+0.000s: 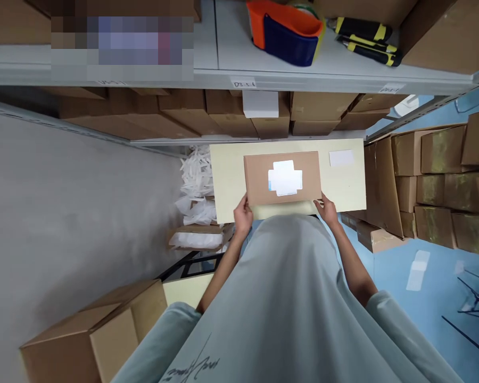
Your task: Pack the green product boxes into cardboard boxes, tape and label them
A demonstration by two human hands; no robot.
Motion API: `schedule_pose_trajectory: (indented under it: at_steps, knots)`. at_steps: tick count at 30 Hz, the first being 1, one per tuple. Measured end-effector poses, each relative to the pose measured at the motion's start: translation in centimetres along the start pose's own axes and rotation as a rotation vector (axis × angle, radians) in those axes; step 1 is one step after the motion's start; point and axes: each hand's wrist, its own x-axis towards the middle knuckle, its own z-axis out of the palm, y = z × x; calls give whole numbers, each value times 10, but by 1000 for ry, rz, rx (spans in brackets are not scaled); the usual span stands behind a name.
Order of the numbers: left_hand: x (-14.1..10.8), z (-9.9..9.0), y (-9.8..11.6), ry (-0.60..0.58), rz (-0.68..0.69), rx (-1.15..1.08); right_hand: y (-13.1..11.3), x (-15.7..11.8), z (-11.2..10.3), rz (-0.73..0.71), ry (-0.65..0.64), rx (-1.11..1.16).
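Cardboard box (257, 180), shallow and closed, lies level over a pale yellow tabletop (227, 186), with a white cross-shaped label (285, 178) on its upper face; whether its underside touches the tabletop I cannot tell. Left hand (243, 215) pinches the near left corner, and right hand (326, 209) holds the near right corner with fingers narrowly parted. A white paper slip (341, 158) lies to the right of the box. Beyond, a row of brown cartons (183, 109) fills a shelf; above them sit an orange-and-navy plastic holder (289, 40) and black-and-yellow handled tools (361, 28). White paper shreds (198, 173) heap left of the tabletop.
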Motion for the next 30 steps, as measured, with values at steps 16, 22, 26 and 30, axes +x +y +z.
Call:
schedule_pose_trajectory:
  at_steps: [16,22,26,30]
  knots:
    - [2,245,218,-256,176,-35,89,181,-152,89,200,-85]
    - [65,363,188,-288,-46,117,92,227,-141,142,158,-242]
    - [85,386,177,-282,-131,240,89,231,-132,151,159,-252]
    - [80,387,181,-146,-139,243,84,229,-128,216,234,-168]
